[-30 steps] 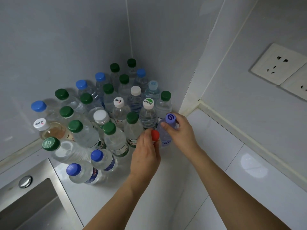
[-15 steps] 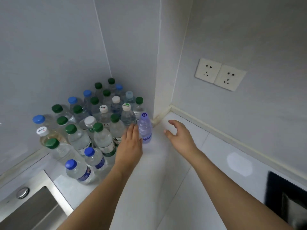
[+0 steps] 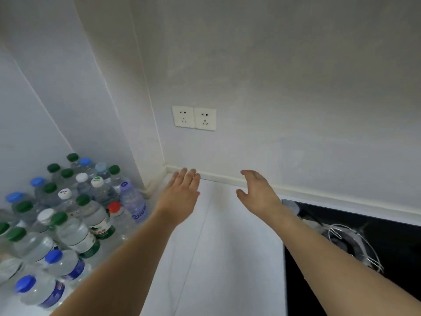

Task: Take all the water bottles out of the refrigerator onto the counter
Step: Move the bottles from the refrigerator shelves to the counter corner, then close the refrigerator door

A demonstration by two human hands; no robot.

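Observation:
Several water bottles (image 3: 75, 231) with green, blue and white caps stand packed in the counter's left corner. At the cluster's right edge stand a purple-capped bottle (image 3: 132, 201) and a red-capped bottle (image 3: 116, 213). My left hand (image 3: 180, 197) hovers flat over the white counter (image 3: 218, 258), to the right of the bottles, fingers spread and holding nothing. My right hand (image 3: 257, 192) is further right, also empty with fingers apart. The refrigerator is out of view.
A double wall socket (image 3: 194, 117) sits on the back wall above the counter. A black hob (image 3: 387, 247) with a metal pan support (image 3: 350, 245) fills the right side. A wall corner juts out just behind the bottles.
Both hands let go of the red-capped and purple-capped bottles, which now stand in the cluster. The hands moved right and away, and the view swung right toward the hob.

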